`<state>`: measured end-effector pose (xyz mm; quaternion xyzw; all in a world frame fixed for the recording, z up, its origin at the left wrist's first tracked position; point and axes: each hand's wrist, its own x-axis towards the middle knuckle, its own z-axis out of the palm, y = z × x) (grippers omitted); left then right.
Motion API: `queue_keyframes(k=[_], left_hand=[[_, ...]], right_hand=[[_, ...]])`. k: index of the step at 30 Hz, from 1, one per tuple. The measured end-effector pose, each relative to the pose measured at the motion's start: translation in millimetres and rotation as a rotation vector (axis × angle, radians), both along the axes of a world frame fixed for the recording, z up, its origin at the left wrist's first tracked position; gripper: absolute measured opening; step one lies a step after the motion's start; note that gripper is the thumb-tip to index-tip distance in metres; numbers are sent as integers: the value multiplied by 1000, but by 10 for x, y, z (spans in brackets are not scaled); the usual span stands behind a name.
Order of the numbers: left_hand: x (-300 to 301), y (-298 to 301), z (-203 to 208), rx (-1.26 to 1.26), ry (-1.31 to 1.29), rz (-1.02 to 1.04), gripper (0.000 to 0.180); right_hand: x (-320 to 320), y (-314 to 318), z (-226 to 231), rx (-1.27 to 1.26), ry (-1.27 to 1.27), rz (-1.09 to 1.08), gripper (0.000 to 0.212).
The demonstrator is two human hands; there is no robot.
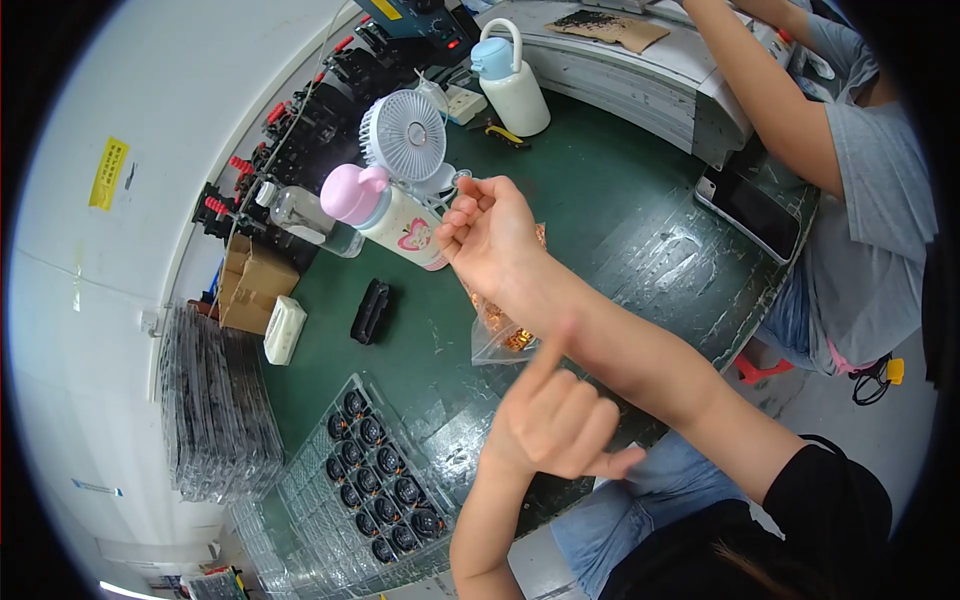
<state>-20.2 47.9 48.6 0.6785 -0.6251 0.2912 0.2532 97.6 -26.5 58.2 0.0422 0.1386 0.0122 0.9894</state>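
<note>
My right hand (492, 235) is raised over the bench, palm up, its fingers loosely curled and holding nothing. It is nearest to a white bottle with a pink lid (395, 225); part of the bottle is behind the fingers. My left hand (555, 425) has its index finger stretched out, the tip against my right forearm. Its middle fingers are folded and another digit sticks out to the side, with nothing visible in the hand. Below my right forearm lies a clear bag of copper-coloured pieces (505, 335), partly hidden by the arm.
A clear tray of round black parts (385, 480) lies near the front, beside stacked clear trays (215, 410). A fan (405, 135), a white bottle (515, 95), a black holder (371, 311) and a phone (750, 212) stand or lie on the green bench. Another person (860, 190) sits at right.
</note>
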Motion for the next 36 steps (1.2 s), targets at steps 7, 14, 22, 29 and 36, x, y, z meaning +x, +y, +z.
queue_keyframes(k=[7,14,22,29,36], left_hand=[[-180,-50,-132,20,94,-136,54],[28,15,-114,-85,101,-58,53],[-161,-102,-245,-33,186,-231,50],[-117,-98,-5,-42,61,-27,52],[-50,-60,-47,-15,245,-22,51]], right_hand=[[59,-79,-35,47,38,38,12],[41,-115,9,103,37,67,11],[117,-209,-43,131,57,37,12],[57,-114,-34,107,31,46,13],[27,-10,-31,81,66,77,14]])
